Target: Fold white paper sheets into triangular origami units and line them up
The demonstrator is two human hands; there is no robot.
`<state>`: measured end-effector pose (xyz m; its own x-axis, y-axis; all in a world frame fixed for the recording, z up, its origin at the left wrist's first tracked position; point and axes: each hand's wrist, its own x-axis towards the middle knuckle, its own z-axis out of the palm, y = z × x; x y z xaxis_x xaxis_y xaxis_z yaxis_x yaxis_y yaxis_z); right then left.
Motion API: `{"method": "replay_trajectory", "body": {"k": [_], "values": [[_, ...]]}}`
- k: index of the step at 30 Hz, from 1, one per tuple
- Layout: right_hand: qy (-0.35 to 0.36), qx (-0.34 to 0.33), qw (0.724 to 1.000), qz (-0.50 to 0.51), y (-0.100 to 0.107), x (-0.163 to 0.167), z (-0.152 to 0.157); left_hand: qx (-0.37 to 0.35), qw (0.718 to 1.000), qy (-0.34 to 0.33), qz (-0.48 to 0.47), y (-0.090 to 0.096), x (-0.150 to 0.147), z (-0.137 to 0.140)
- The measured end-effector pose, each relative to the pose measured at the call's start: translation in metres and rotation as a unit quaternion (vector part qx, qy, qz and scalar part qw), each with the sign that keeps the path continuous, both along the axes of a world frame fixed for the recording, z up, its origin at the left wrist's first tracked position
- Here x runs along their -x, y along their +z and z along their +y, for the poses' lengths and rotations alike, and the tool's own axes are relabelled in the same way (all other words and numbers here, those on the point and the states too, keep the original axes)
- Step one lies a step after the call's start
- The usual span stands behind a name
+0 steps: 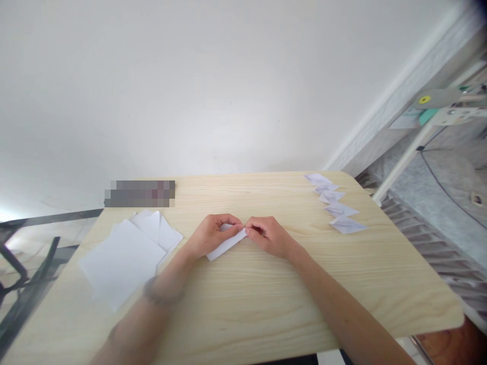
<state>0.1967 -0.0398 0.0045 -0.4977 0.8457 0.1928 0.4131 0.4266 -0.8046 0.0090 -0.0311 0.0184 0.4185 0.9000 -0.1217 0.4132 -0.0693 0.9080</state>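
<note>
A folded white sheet of paper lies at a slant near the middle of the table, partly covered by my fingers. My left hand pinches it, thumb and forefinger meeting near its right end. At that same tip, my right hand has thumb and forefinger pressed together on the paper's corner. The fingertips of both hands almost touch. How the paper is folded under my fingers is hidden.
Loose white paper sheets overlap on the table's left side. Several folded paper pieces stand in a row at the right. A pixelated patch hides something at the back left. Behind the wooden table rises a white wall.
</note>
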Motion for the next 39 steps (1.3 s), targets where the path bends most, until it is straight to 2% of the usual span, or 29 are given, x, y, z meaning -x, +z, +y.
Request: {"method": "replay_trajectory", "body": {"k": [4, 8, 11, 14, 16, 22, 29, 35, 39], "values": [[0.012, 0.003, 1.0, 0.005, 0.001, 0.0, 0.0, 0.006, 1.0, 0.007, -0.001, -0.001, 0.001, 0.0], [-0.019, -0.027, 0.999, -0.002, 0.0, 0.002, 0.0, -0.013, 1.0, 0.003, -0.024, 0.0, 0.0, 0.001], [-0.075, -0.064, 0.995, 0.004, -0.001, -0.002, 0.003, 0.006, 0.997, 0.014, -0.077, 0.0, -0.002, 0.001], [-0.166, -0.087, 0.982, 0.021, -0.003, -0.009, 0.007, 0.038, 0.987, 0.029, -0.15, -0.003, -0.003, 0.004], [-0.196, -0.094, 0.976, 0.029, -0.003, -0.013, 0.008, 0.029, 0.983, 0.05, -0.177, -0.006, -0.002, 0.006], [-0.151, -0.096, 0.983, 0.044, -0.006, -0.008, 0.009, -0.014, 0.987, 0.072, -0.143, -0.013, -0.001, 0.007], [-0.158, -0.057, 0.981, 0.1, -0.009, -0.007, 0.007, -0.005, 0.971, 0.081, -0.223, -0.009, -0.003, 0.005], [-0.077, -0.076, 0.992, 0.066, -0.004, -0.006, 0.005, -0.018, 0.979, 0.069, -0.189, -0.011, -0.002, 0.005], [-0.061, -0.1, 0.992, 0.049, -0.004, -0.007, 0.008, -0.045, 0.985, 0.055, -0.158, -0.011, 0.0, 0.004]]}}
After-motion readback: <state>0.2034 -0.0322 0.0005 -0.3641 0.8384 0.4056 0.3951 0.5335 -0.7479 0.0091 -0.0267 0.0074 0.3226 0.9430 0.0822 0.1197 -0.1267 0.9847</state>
